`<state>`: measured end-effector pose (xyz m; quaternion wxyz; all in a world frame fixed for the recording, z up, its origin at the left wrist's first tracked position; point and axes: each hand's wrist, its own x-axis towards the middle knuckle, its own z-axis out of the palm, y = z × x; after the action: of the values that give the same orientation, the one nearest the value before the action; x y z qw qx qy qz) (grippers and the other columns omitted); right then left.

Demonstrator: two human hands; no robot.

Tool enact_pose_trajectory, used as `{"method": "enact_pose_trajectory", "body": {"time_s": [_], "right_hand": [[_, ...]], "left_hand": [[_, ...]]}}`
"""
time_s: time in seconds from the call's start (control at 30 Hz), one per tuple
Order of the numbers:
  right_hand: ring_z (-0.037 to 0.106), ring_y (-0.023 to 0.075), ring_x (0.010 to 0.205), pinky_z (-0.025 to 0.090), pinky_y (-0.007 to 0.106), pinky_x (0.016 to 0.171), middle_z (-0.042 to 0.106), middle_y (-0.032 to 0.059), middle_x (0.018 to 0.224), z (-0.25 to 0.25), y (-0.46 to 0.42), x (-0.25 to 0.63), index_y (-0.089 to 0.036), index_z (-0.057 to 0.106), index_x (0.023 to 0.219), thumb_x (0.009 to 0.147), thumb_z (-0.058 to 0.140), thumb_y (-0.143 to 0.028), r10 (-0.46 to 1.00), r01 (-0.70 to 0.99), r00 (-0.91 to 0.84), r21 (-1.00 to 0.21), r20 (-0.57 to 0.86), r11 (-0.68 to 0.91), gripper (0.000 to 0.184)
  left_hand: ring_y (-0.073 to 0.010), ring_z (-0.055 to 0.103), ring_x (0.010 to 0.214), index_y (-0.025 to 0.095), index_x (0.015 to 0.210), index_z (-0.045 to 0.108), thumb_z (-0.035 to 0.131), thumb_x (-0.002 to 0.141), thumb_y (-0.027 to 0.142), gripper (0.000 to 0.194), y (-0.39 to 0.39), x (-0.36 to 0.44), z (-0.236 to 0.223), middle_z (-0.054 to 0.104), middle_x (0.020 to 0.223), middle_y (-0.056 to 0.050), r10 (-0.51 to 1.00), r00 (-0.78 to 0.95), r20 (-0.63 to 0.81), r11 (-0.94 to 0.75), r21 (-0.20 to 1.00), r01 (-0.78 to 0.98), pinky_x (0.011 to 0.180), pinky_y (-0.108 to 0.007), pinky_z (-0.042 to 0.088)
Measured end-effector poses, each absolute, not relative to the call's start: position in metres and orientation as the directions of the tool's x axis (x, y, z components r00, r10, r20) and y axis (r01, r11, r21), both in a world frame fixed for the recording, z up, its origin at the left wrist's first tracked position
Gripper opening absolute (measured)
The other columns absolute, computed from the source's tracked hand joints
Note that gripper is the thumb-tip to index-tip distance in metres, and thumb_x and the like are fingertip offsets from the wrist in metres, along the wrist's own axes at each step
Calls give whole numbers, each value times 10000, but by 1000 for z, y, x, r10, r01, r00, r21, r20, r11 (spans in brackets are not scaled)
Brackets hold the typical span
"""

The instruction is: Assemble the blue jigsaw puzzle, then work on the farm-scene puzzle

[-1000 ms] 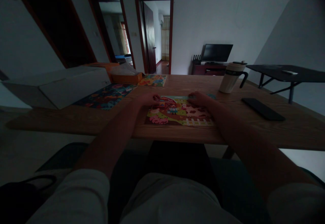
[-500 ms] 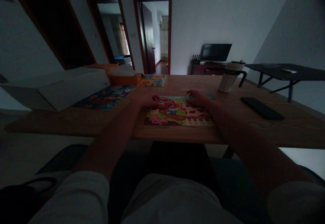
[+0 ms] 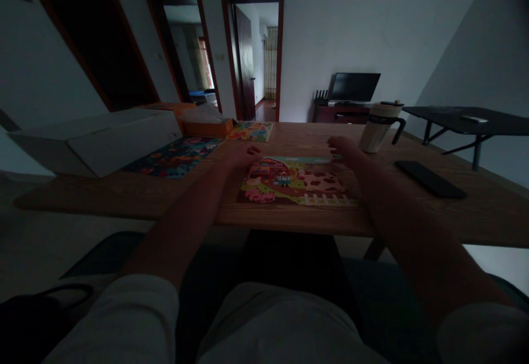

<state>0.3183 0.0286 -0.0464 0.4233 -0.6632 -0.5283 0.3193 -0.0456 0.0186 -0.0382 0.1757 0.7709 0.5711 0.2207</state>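
Note:
A farm picture (image 3: 289,182), which looks like a jigsaw puzzle, lies flat on the wooden table (image 3: 264,216) before me. It shows a red barn, a spotted cow, a pink pig and a white fence. My left hand (image 3: 244,156) is by its upper left corner, fingers loosely bent and apart, with nothing visible in them. Beyond the upper right corner is my right hand (image 3: 346,151), its fingers spread. A bit of pale teal shows by its fingertips; whether they touch it is too dim to tell.
To the left stand a long white box (image 3: 119,138) and an orange box (image 3: 209,127). A dark blue picture (image 3: 177,157) and a yellow picture (image 3: 252,131) lie near them. At right are a beige cup (image 3: 375,128) with a black handle and a black phone-like slab (image 3: 430,178).
My right hand has moved right, off the picture's upper edge, uncovering more of it. My left hand has shifted slightly up and back from the barn corner. The view has turned slightly.

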Motion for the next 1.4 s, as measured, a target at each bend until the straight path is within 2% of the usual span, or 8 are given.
{"method": "enact_pose_trajectory", "body": {"time_s": [0.17, 0.3, 0.43, 0.63, 0.83, 0.97, 1.17, 1.4], "right_hand": [[621, 279, 933, 594, 419, 733, 628, 169, 1181, -43, 25, 334, -232, 619, 1216, 899, 499, -362, 974, 187, 195, -970, -116, -153, 362], [574, 212, 757, 585, 370, 663, 594, 108, 958, -45, 26, 337, -233, 608, 1031, 848, 553, -277, 937, -40, 259, -972, -234, -231, 195], [571, 191, 720, 579, 308, 596, 537, 73, 851, -45, 27, 336, -231, 549, 892, 810, 583, -232, 902, -225, 291, -939, -318, -259, 89], [574, 178, 745, 554, 256, 564, 547, 67, 913, -44, 22, 332, -233, 531, 875, 863, 544, -212, 931, -182, 282, -966, -231, -184, 27], [582, 193, 730, 570, 288, 570, 540, 65, 869, -42, 15, 324, -232, 531, 906, 894, 552, -228, 938, -137, 178, -952, -296, -275, 25], [595, 180, 698, 588, 302, 587, 530, 61, 877, -41, 13, 318, -237, 502, 940, 931, 518, -258, 949, -120, 129, -954, -289, -275, 28], [649, 216, 780, 613, 350, 637, 538, 75, 941, -47, 17, 317, -242, 499, 980, 900, 535, -299, 936, -168, 51, -927, -349, -336, 104], [624, 195, 772, 601, 300, 596, 524, 78, 965, -56, 28, 318, -242, 513, 961, 875, 562, -271, 947, -198, 89, -937, -310, -288, 103]], "left_hand": [[-227, 697, 1029, 208, 1155, 714, 682, 880, 377, 325, 22, -46, -42, 740, 1188, -77, 958, 267, 102, -279, 532, 799, 836, -280, 530], [-226, 694, 1051, 206, 1144, 718, 668, 891, 380, 312, 19, -46, -42, 741, 1199, -69, 951, 292, 101, -301, 513, 804, 861, -287, 528], [-220, 696, 1051, 200, 1154, 713, 668, 895, 381, 319, 21, -46, -42, 739, 1209, -71, 956, 283, 80, -282, 524, 804, 851, -274, 526], [-227, 695, 1056, 173, 1164, 716, 677, 891, 376, 342, 25, -47, -45, 736, 1210, -94, 952, 296, 76, -289, 539, 791, 848, -274, 523], [-224, 696, 1043, 202, 1130, 726, 670, 884, 377, 307, 24, -47, -47, 745, 1195, -71, 940, 331, 85, -321, 552, 770, 832, -271, 520], [-227, 693, 1035, 210, 1118, 737, 669, 875, 400, 316, 24, -48, -46, 751, 1177, -65, 941, 329, 80, -320, 526, 788, 826, -268, 515], [-230, 696, 1029, 206, 1140, 737, 664, 863, 398, 345, 25, -48, -48, 749, 1177, -66, 934, 346, 93, -342, 521, 782, 826, -270, 519], [-218, 692, 1047, 207, 1130, 729, 632, 872, 348, 309, 27, -48, -51, 748, 1180, -65, 921, 380, 89, -366, 533, 763, 855, -275, 522]]}}
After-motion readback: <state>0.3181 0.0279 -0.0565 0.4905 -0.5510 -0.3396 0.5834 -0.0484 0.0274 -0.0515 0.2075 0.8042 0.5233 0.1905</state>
